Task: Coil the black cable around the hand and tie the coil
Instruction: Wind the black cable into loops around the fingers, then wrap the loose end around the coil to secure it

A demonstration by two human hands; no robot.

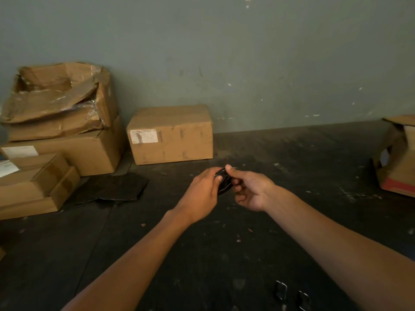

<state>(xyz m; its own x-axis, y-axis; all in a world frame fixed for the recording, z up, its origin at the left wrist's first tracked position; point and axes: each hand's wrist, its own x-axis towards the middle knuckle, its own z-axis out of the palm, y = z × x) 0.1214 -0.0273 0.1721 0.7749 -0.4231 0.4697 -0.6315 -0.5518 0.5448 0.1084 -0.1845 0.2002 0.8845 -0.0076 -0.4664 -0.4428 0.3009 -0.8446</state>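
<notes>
Head view: both hands meet in mid-air over the dark floor [247, 254], in front of the sealed cardboard box [171, 134] that stands against the grey-green wall [247, 63]. The left hand [201, 194] has its fingers curled round the black cable [224, 182], which is gathered into a small coil between the two hands. The right hand [249, 190] pinches the top of the same coil between thumb and forefinger, its other fingers loosely bent below. Most of the coil is hidden behind the fingers, so I cannot tell how many turns it has or whether a tie is on it.

Outward from the sealed box, the floor in front of it and to its right lies open as far as an opened box [397, 158] that the right edge of the view cuts off. To the left of the sealed box stands a stack of cardboard boxes [60, 131], the top one crushed and torn open, with a flat black sheet [112, 189] on the floor before it. Well in front of the sealed box, at the bottom edge of the view, lie two small dark objects with metal glints [292, 295], too blurred to identify.
</notes>
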